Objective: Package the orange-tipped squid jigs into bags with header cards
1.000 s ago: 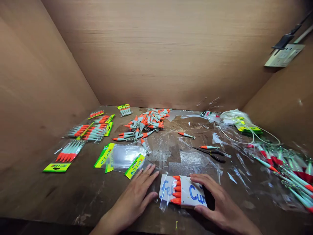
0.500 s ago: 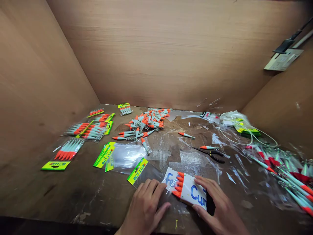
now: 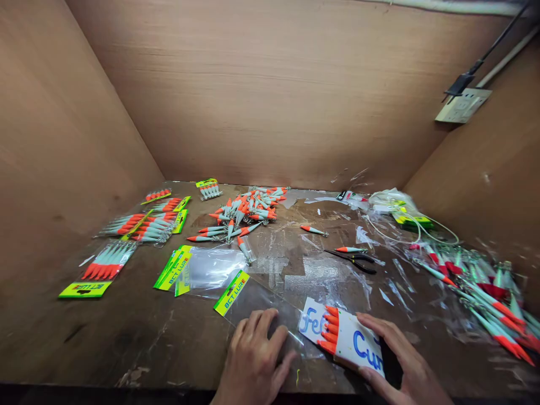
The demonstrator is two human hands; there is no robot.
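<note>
My right hand [image 3: 407,360] grips a white block-like holder [image 3: 358,343] with blue handwriting on it, thumb along the near side and fingers along the far side. Orange tips of several squid-jig lures [image 3: 331,332] stick out of the holder's left end, over a white card [image 3: 311,322] with blue letters. My left hand [image 3: 257,354] rests on a clear plastic bag [image 3: 264,301] with a yellow-green header, its thumb apart from the curved fingers. The bag's right end lies close to the white card. Part of the bag is hidden under the left hand.
Loose orange-and-white lures [image 3: 248,214] form a pile at the back. Packed lures [image 3: 103,261] lie at left, beside empty header bags [image 3: 211,270]. Pliers [image 3: 354,260] lie right of centre. More lures [image 3: 489,304] and plastic scraps cover the right side. Wooden walls [image 3: 270,95] enclose the table.
The holder with its lures has shifted right, away from my left hand, in my right hand. My left thumb has moved away from the bag's end. The camera view has turned slightly right.
</note>
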